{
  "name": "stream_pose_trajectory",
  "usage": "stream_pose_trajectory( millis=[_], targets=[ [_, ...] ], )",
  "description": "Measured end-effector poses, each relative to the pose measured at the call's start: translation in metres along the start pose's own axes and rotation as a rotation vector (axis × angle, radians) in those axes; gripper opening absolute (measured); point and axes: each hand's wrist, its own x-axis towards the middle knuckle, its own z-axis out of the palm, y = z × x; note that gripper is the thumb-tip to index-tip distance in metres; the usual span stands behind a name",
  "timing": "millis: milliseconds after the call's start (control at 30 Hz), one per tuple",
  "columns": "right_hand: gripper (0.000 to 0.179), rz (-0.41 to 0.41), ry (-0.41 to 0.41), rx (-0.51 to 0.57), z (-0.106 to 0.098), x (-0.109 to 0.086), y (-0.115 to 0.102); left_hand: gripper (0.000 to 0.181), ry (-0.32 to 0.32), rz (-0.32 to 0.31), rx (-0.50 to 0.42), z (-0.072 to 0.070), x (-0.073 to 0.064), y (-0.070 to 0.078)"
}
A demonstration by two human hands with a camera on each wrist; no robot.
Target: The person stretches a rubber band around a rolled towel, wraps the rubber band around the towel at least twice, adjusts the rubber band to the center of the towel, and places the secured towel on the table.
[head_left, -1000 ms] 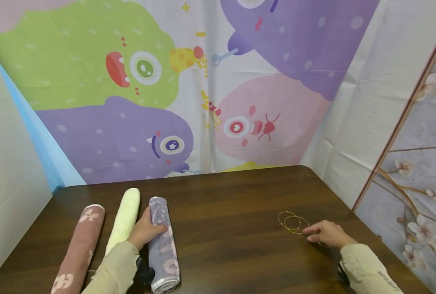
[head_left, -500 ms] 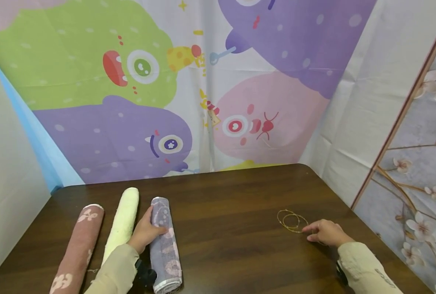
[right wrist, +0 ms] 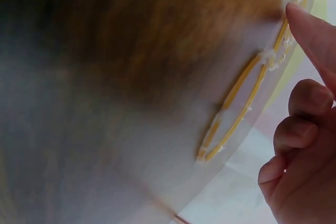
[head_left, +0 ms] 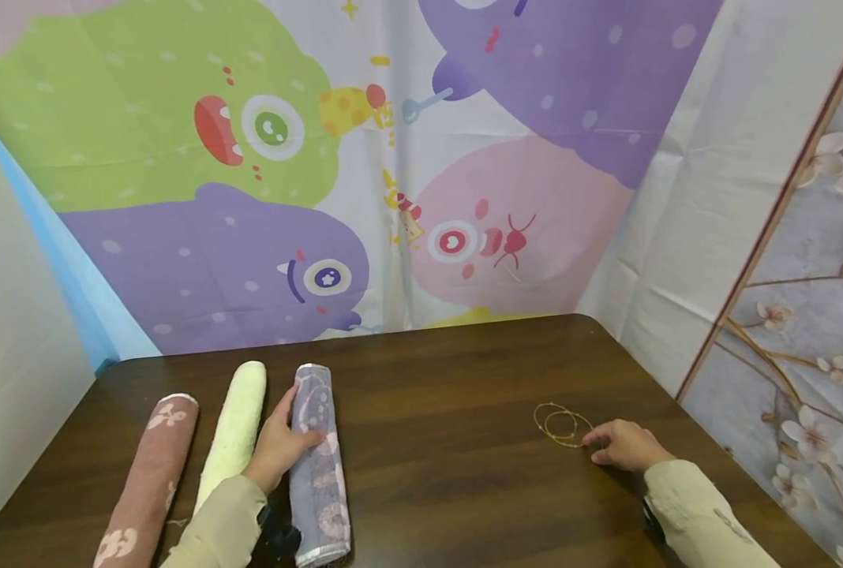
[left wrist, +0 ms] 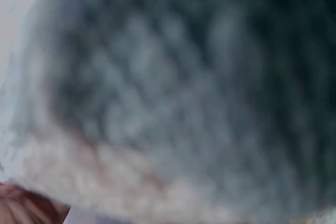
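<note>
My left hand (head_left: pixel 279 451) holds a rolled lavender towel (head_left: pixel 325 501) with pale pink patterns, thumb over its top and fingers along its left side. In the left wrist view, blurred towel fabric (left wrist: pixel 157 108) fills most of the picture and a bit of skin shows at the lower left. On the right of the table, thin yellow loops (head_left: pixel 558 424) lie crossed over each other. My right hand (head_left: pixel 629 446) rests beside them, its index fingertip right at a loop. Up close, the yellow loops (right wrist: pixel 231 103) carry whitish bits, and the other fingers (right wrist: pixel 294 132) are bent.
Left of the lavender roll lie a cream rolled towel (head_left: pixel 237 422) and a dusty-pink one (head_left: pixel 153 477) with pale motifs. My left sleeve crosses the cream roll's near end. A cartoon-print curtain (head_left: pixel 393 260) hangs behind the dark wooden table (head_left: pixel 450 473).
My left hand has shifted the lavender roll slightly away and to the right, widening its distance from the cream roll. The right hand stays by the loops. The head view has turned a little.
</note>
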Motion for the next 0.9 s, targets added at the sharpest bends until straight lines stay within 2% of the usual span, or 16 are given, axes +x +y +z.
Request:
stream_pose_trajectory(
  millis=[233,500,633,767,900],
  targets=[
    [0.021,0.021,0.016,0.007,0.001,0.004,-0.003,0.089,0.015,0.059,-0.076,0.001,-0.005,0.013],
    [0.017,-0.005,0.027,-0.027,0.004,0.01,-0.005,0.09,0.01,0.125,-0.075,0.003,-0.016,0.031],
    [0.011,0.004,0.021,-0.028,0.005,0.015,-0.009,0.089,-0.006,0.177,-0.114,0.005,-0.021,0.039],
    [0.009,0.02,0.011,-0.003,0.007,0.018,-0.011,0.087,-0.017,0.241,-0.157,0.007,-0.025,0.044],
    [0.01,0.005,-0.001,0.06,0.01,0.022,-0.007,0.086,-0.022,0.266,-0.172,0.009,-0.027,0.047]
  ],
)
